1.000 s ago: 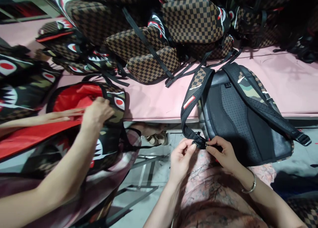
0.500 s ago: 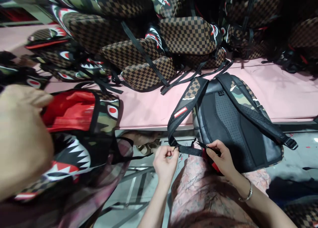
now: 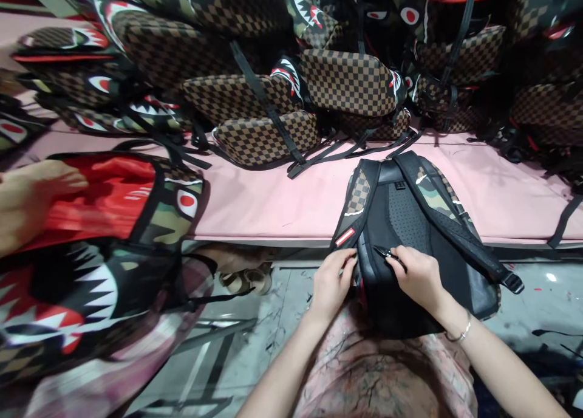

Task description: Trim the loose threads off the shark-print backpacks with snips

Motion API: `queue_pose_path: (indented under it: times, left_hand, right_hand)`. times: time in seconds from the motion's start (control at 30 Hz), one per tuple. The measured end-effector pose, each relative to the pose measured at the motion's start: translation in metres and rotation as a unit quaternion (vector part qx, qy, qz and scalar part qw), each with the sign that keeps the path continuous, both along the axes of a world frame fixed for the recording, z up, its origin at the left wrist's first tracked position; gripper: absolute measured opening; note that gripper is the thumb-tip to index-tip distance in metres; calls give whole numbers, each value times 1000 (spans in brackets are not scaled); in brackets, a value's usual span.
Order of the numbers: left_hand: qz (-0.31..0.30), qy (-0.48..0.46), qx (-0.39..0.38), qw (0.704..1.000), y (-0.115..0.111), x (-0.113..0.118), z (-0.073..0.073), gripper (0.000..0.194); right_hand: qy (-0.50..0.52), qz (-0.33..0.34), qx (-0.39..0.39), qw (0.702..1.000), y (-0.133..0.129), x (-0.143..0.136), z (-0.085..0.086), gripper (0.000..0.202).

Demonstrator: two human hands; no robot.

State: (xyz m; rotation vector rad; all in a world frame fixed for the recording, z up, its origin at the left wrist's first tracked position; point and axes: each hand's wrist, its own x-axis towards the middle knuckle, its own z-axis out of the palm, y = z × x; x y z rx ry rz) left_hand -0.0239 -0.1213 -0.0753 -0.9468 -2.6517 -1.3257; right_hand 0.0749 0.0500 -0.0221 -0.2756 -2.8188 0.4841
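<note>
The backpack [image 3: 407, 223] could be nicked toward nine o'clock if snips [image 3: 385, 253] clamped in the right hand [image 3: 419, 278] slip, any hold by the left hand [image 3: 331, 284] being unclear.

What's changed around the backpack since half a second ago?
The left hand has come in from the outstretched end of the left strap to the left edge of the backpack; what it grips there is hidden. That strap now lies closer to the backpack. The right hand has moved up over the back panel, still holding the small dark tool. Unchanged: backpack straps-up across the pink table's edge.
</note>
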Motion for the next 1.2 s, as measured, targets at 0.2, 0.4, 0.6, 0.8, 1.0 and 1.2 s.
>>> queue_pose_path:
  times: [0.2,0.4,0.6,0.8,1.0,1.2]
  left_hand:
    - [15,74,-20,997,35,-17,-7,20]
    - [9,63,-9,998,37,-21,-4,19]
    - [-1,46,14,999,38,-19,-3,17]
    - [-6,32,20,999,39,-20,-4,16]
    - [-2,15,40,999,38,-21,-1,16]
    - [-113,-86,120,983,20,-18,1,22]
  right_hand:
    - [-82,40,122,988,-3,-25,12,25]
    - [-164,79,174,968,-4,-38,24,20]
    - [-208,96,196,953,-6,-46,36,21]
    - [-208,103,188,954,-4,-48,41,21]
    - [-194,119,175,958,1,-52,43,19]
    - [-143,92,129,977,13,-38,45,22]
